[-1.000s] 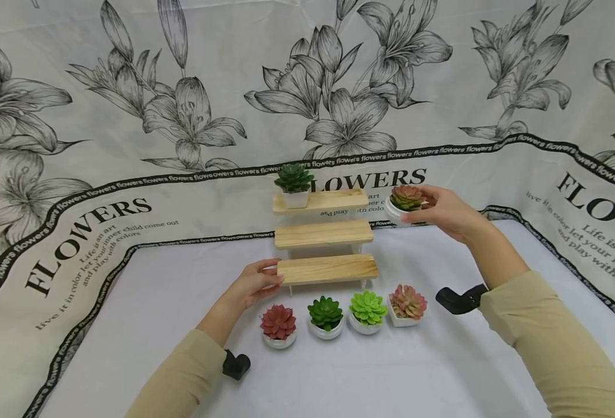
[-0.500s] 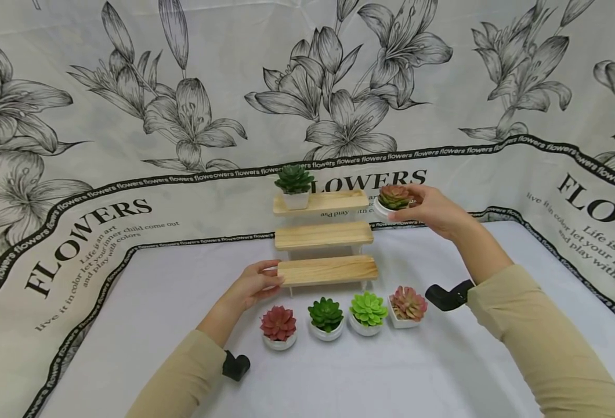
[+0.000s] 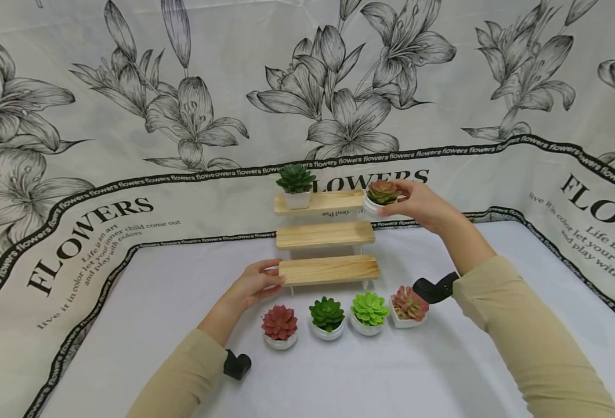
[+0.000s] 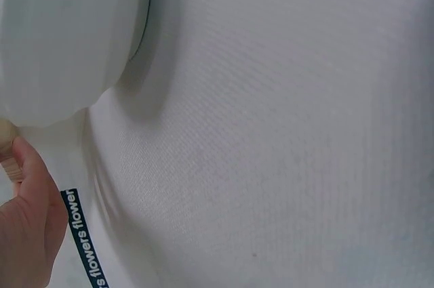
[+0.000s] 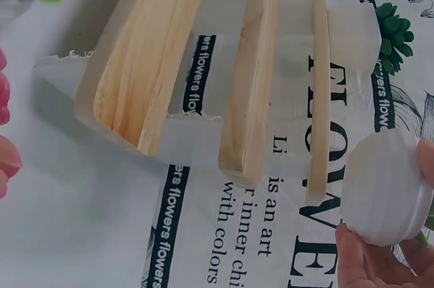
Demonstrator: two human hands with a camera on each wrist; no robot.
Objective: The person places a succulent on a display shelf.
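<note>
My right hand (image 3: 424, 204) pinches a reddish-green potted succulent (image 3: 382, 192) by its round white pot, at the right end of the top tier. From the right wrist, the white pot (image 5: 381, 190) shows beside the thin edge of the top board (image 5: 319, 112). A three-tier shelf stand (image 3: 328, 269) with wooden boards stands mid-table. Its lowest board is held at the left end by my left hand (image 3: 255, 283), thumb and fingers at the edge. A dark green succulent (image 3: 296, 180) in a square white pot occupies the top tier's left end.
In front of the stand sit a red succulent (image 3: 279, 325), a dark green one (image 3: 327, 316), a bright green one (image 3: 369, 310) and a pink one (image 3: 409, 304), all in white pots. Behind hangs a flower-printed cloth (image 3: 208, 128). A pot (image 4: 64, 37) fills the left wrist view's corner.
My right hand has carried the reddish-green succulent leftward and slightly up, from right of the stand to the top tier's right end. The left hand keeps its place on the lowest board.
</note>
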